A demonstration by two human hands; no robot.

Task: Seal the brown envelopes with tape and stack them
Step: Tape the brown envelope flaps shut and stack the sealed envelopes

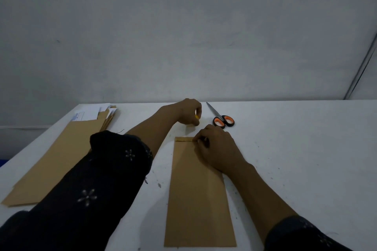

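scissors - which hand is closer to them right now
Right. The right hand rests on the top end of the brown envelope, just below the handles of the scissors. The left hand grips something yellow, probably tape, farther to their left.

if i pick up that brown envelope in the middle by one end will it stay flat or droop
The envelope is long, thin and lies flat, so it will probably droop. It looks light, and would likely slide easily on the smooth white table.
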